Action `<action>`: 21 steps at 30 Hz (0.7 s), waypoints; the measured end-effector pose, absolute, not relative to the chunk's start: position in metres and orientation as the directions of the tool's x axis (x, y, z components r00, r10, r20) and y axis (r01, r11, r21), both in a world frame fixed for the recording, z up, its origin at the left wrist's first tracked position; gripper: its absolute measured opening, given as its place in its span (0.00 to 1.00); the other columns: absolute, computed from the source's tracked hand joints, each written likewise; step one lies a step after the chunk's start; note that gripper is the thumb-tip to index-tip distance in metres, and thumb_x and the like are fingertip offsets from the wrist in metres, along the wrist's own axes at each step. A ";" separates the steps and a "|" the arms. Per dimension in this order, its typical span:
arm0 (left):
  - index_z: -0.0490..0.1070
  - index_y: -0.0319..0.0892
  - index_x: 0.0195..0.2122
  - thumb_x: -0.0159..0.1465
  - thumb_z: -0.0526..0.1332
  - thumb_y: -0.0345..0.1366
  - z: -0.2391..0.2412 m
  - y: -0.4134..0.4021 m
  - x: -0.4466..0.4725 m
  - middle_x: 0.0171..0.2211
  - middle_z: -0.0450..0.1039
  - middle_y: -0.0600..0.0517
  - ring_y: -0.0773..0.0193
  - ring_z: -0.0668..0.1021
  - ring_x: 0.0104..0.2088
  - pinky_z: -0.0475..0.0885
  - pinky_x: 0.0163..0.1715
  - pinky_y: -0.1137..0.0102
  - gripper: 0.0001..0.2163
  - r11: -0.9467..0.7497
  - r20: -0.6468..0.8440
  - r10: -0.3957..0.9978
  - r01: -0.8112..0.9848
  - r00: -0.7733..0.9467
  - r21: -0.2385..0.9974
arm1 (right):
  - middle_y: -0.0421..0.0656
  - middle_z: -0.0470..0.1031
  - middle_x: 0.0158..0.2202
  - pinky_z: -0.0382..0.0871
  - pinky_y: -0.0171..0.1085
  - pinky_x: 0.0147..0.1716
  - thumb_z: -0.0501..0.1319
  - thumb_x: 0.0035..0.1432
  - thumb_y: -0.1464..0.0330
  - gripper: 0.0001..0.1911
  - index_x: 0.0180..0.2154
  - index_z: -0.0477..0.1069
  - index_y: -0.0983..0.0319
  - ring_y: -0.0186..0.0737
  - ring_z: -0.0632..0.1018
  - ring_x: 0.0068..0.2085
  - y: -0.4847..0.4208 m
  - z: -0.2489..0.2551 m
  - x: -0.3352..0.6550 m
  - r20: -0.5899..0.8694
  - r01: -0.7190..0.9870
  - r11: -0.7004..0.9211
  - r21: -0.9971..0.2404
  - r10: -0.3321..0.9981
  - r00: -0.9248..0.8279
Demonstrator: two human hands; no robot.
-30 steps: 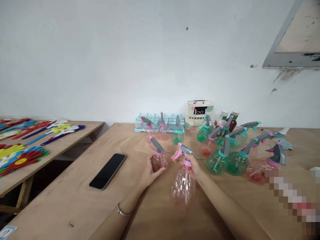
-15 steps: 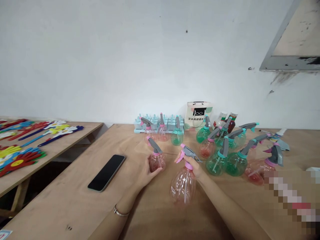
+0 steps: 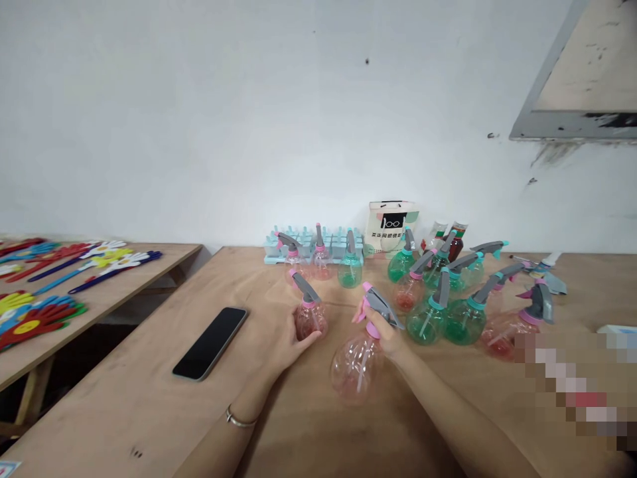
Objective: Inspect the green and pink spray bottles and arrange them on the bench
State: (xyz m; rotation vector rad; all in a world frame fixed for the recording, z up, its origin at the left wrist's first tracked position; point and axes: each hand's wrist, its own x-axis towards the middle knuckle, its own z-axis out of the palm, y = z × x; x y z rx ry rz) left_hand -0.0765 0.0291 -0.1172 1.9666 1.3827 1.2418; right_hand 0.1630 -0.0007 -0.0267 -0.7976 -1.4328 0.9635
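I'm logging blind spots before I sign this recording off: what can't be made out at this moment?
All in the head view:
- Left hand: how far its fingers wrap, hidden by the small pink bottle.
- Bottle in the right hand, the near pink bottle: base blurred, so contact with the table is unclear.
- Paper label: cut off by the bottom-left corner.
- Lower right: masked by pixelation.
- Paper bag: bottom print too small.

The spray bottles [image 3: 355,368] you grip: transparent plastic, smooth, glossy; trigger heads [image 3: 384,309] opaque plastic. Your bracelet [image 3: 239,419]: shiny metal. Your bench [image 3: 199,425]: wood, matt. Smartphone screen [image 3: 212,342]: smooth, glossy. Wall [image 3: 223,133]: matt.
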 end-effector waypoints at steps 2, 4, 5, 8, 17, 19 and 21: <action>0.60 0.41 0.58 0.58 0.66 0.48 -0.121 0.031 -0.078 0.54 0.72 0.40 0.46 0.75 0.57 0.68 0.59 0.49 0.30 -0.410 0.415 0.902 0.523 0.114 0.747 | 0.41 0.74 0.25 0.70 0.42 0.44 0.58 0.59 0.51 0.20 0.24 0.72 0.57 0.40 0.76 0.31 -0.002 -0.028 0.164 0.433 -0.044 0.432 -0.901 0.900 -0.039; 0.59 0.41 0.58 0.58 0.66 0.48 -0.125 0.033 -0.079 0.54 0.72 0.40 0.45 0.75 0.57 0.68 0.59 0.48 0.31 -0.405 0.402 0.907 0.530 0.126 0.745 | 0.41 0.75 0.26 0.71 0.43 0.46 0.57 0.61 0.51 0.19 0.28 0.75 0.56 0.42 0.77 0.33 -0.009 -0.030 0.167 0.433 -0.018 0.432 -0.902 0.901 -0.029; 0.59 0.42 0.58 0.58 0.66 0.49 -0.127 0.034 -0.080 0.54 0.72 0.40 0.45 0.75 0.57 0.69 0.58 0.48 0.31 -0.395 0.393 0.911 0.530 0.124 0.750 | 0.41 0.76 0.27 0.71 0.44 0.46 0.56 0.61 0.51 0.19 0.32 0.76 0.56 0.43 0.78 0.34 -0.014 -0.031 0.171 0.428 0.007 0.428 -0.904 0.903 -0.036; 0.57 0.43 0.59 0.56 0.67 0.50 -0.134 0.036 -0.080 0.55 0.71 0.41 0.44 0.74 0.58 0.69 0.58 0.47 0.33 -0.349 0.358 0.930 0.508 0.083 0.788 | 0.43 0.79 0.32 0.74 0.43 0.41 0.58 0.61 0.51 0.18 0.42 0.77 0.55 0.43 0.79 0.35 -0.040 -0.031 0.191 0.372 0.124 0.379 -0.917 0.925 -0.075; 0.59 0.44 0.57 0.57 0.65 0.49 -0.130 0.035 -0.076 0.54 0.71 0.42 0.47 0.74 0.58 0.67 0.60 0.48 0.30 -0.362 0.374 0.925 0.468 0.071 0.806 | 0.51 0.78 0.33 0.75 0.44 0.30 0.58 0.49 0.43 0.24 0.28 0.72 0.56 0.49 0.79 0.33 -0.105 -0.048 0.319 0.377 0.480 0.026 -0.877 0.656 0.654; 0.58 0.44 0.58 0.58 0.64 0.49 -0.128 0.035 -0.077 0.54 0.71 0.43 0.47 0.74 0.57 0.68 0.59 0.48 0.30 -0.370 0.379 0.921 0.491 0.084 0.789 | 0.50 0.77 0.33 0.74 0.48 0.35 0.57 0.52 0.45 0.24 0.34 0.72 0.58 0.51 0.78 0.34 -0.119 -0.052 0.343 0.451 0.572 -0.097 -0.815 0.513 0.730; 0.59 0.44 0.58 0.58 0.64 0.50 -0.129 0.035 -0.078 0.53 0.72 0.43 0.47 0.74 0.57 0.67 0.60 0.47 0.30 -0.382 0.389 0.916 0.514 0.101 0.768 | 0.51 0.77 0.37 0.73 0.52 0.41 0.56 0.55 0.46 0.25 0.42 0.71 0.59 0.53 0.78 0.38 -0.130 -0.056 0.361 0.540 0.644 -0.152 -0.750 0.420 0.729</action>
